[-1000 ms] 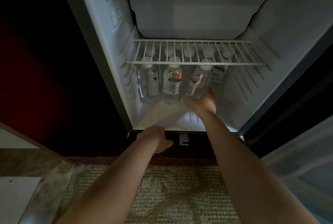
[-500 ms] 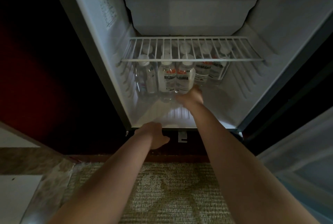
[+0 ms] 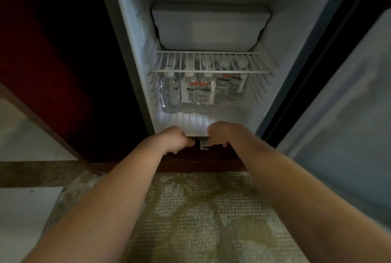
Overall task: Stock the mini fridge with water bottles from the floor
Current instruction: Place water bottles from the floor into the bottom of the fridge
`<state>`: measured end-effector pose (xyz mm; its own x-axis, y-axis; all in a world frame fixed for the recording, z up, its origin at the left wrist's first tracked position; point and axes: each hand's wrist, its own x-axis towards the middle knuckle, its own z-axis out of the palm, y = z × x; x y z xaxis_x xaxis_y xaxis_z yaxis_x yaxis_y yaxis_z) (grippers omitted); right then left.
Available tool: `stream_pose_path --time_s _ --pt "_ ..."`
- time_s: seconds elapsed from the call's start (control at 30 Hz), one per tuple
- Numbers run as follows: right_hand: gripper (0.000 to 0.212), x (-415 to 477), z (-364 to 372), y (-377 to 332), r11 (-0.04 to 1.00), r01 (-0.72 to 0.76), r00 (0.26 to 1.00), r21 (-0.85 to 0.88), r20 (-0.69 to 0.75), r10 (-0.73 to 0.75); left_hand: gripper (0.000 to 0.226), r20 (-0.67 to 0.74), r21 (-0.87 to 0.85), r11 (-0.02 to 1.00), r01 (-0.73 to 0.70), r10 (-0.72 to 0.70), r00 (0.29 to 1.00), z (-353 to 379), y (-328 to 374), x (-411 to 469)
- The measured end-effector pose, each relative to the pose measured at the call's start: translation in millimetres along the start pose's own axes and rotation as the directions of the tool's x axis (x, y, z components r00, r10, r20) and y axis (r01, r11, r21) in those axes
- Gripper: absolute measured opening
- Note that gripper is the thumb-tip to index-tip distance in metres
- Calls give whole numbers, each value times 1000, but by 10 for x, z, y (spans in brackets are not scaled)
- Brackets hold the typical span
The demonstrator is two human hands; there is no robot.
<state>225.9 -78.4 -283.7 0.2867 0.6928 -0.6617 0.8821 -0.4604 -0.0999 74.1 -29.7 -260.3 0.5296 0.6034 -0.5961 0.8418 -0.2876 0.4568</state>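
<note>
The mini fridge (image 3: 135, 51) stands open in front of me. Several water bottles (image 3: 191, 91) stand upright on its floor under the wire shelf (image 3: 211, 71), three in a front row at the left and more behind and to the right. My left hand (image 3: 173, 140) and my right hand (image 3: 220, 133) hang side by side at the fridge's lower front edge. Their fingers curl loosely downward and hold nothing. No bottle shows on the floor.
A white freezer box (image 3: 211, 27) fills the fridge's upper part. The fridge door (image 3: 349, 114) stands open at the right. A dark red cabinet panel (image 3: 53, 51) is at the left. Patterned carpet (image 3: 201, 209) lies under my arms.
My right hand let go of a bottle in the front row and drew back out to the fridge's front edge. The view has pulled back and up; my left hand stayed at the edge.
</note>
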Motion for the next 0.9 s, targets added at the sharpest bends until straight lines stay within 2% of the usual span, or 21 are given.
stream_pose_path --time_s 0.1,0.2,0.33,0.4,0.5,0.6,0.7,0.9 --pt "54 -590 -28 72 997 32 996 -74 -80 -38 30 1 -12 999 -37 37 999 8 116 -349" --pt "50 -1207 -44 177 997 53 990 -63 -130 -61 35 -24 -11 995 -98 97 995 40 292 -685" --pt "48 -1893 79 458 1000 -3 984 -23 -178 -1 30 -80 7 976 -219 219 973 181 599 -1138" --pt "49 -2224 225 672 997 -58 972 50 -223 68 21 -61 -13 960 -279 278 959 290 766 -1367" --pt "49 -2735 473 1026 973 -129 942 193 -283 181 26 -25 -30 934 -356 356 934 500 1048 -1688" --pt "42 -3199 759 1434 896 -157 898 416 -317 305 29 4 12 899 -438 438 899 802 1366 -2000" --pt "36 -3568 1126 1878 764 -161 841 624 -318 437 28 49 84 862 -499 497 867 1148 1639 -2229" --pt "33 -4159 2078 2577 539 -249 754 805 -188 630 32 177 165 797 -580 555 813 1945 2095 -2506"
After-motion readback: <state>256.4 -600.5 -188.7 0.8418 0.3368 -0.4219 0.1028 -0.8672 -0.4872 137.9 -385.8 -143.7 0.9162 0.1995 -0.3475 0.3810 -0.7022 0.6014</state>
